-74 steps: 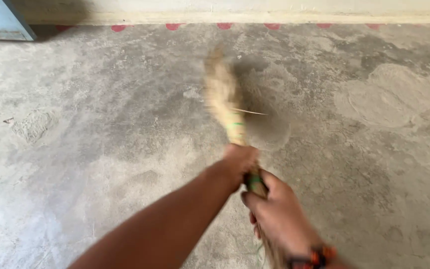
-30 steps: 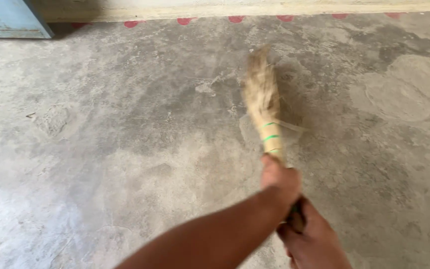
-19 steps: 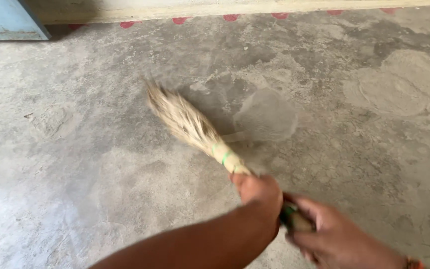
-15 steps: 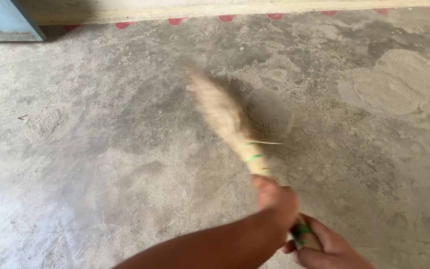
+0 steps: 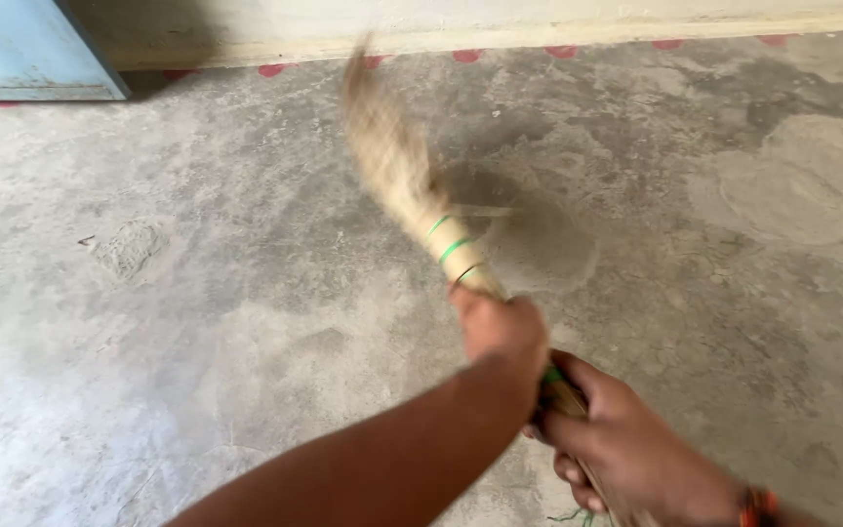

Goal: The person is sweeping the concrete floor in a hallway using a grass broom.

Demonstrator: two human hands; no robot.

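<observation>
A person bends over a rough grey concrete floor (image 5: 197, 322) with a grass broom (image 5: 412, 195) held in both hands. The left hand (image 5: 500, 332), its forearm coming in from the lower left of the frame, is wrapped tight around the broom's neck just below the green bands (image 5: 453, 249). The right hand (image 5: 617, 449), in the lower right of the frame and wearing an orange bracelet (image 5: 755, 505), is closed around the handle end closer to the body; a bit of the handle shows between the two fists. The left hand is the nearer of the two to the bristles.

From this double grip the broom's long axis runs diagonally, from the lower right up toward the upper middle of the frame. The pale bristle head lies up and to the left of the hands, blurred, with its tip reaching almost to the base of the wall (image 5: 539, 20) at the top edge. A dark, dusty patch (image 5: 539, 244) of floor lies just right of the bristles. A blue panel (image 5: 21, 49) fills the upper left corner, and small red marks (image 5: 563, 51) dot the floor along the wall.
</observation>
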